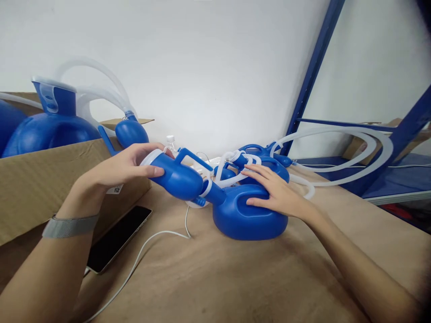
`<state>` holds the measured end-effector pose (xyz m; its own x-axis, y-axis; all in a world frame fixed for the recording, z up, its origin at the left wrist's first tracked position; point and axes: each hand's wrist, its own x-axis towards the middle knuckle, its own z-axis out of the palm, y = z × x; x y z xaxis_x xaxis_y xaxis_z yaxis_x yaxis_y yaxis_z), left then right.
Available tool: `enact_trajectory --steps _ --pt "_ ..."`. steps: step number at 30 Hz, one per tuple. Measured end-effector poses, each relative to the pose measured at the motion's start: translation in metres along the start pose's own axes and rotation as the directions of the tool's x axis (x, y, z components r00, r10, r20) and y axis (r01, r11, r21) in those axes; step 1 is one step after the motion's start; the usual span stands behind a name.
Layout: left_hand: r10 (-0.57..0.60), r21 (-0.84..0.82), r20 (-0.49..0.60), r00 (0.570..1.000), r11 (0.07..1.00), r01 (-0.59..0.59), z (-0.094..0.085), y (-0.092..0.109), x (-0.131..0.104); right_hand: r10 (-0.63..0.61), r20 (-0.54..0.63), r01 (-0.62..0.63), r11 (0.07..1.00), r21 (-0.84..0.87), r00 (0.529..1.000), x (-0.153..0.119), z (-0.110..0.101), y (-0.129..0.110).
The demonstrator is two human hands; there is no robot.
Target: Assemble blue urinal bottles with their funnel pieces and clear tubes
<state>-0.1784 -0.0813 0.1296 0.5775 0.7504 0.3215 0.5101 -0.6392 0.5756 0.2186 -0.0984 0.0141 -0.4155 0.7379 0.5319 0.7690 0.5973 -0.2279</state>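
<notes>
My left hand [143, 163] is closed around a blue plastic urinal cup [182, 179] with a whitish rim and a blue handle. The cup is tilted, its rim toward my left palm. Its far end is beside the neck of a blue urinal bottle [235, 217]; whether they are joined cannot be made out. This bottle lies on the brown table with its recessed grip facing me. Over its top rests my right hand [272, 193], fingers straight and spread, thumb against the front. Behind it are more blue bottles [278, 168] with clear hoses [363, 134].
At left, a cardboard box [50, 188] holds large blue bottles [60, 128] and hoses. Beside it on the brown table [208, 287] lie a black-screened phone [119, 237] and a white cable [141, 251]. A clear bottle [171, 142] stands behind. Blue shelving [313, 58] rises at right.
</notes>
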Motion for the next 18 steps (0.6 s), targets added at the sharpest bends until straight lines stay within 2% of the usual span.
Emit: enact_trajectory --steps 5,7,13,18 --pt "0.024 0.119 0.195 0.980 0.992 -0.048 0.002 0.000 0.000 0.057 0.004 -0.057 0.993 0.104 0.998 -0.008 0.009 0.009" --pt "0.029 0.123 0.216 0.976 0.991 -0.056 0.003 -0.001 0.000 0.076 0.003 -0.076 0.992 0.100 0.997 -0.009 0.007 0.011" --pt "0.013 0.121 0.070 0.997 0.992 -0.021 -0.003 0.002 -0.003 0.114 -0.016 -0.113 0.993 0.045 0.993 -0.017 -0.010 0.029" --pt "-0.062 0.120 -0.006 0.998 0.991 0.062 -0.007 0.008 -0.005 0.168 -0.064 -0.163 0.984 0.069 0.984 -0.025 -0.020 0.050"
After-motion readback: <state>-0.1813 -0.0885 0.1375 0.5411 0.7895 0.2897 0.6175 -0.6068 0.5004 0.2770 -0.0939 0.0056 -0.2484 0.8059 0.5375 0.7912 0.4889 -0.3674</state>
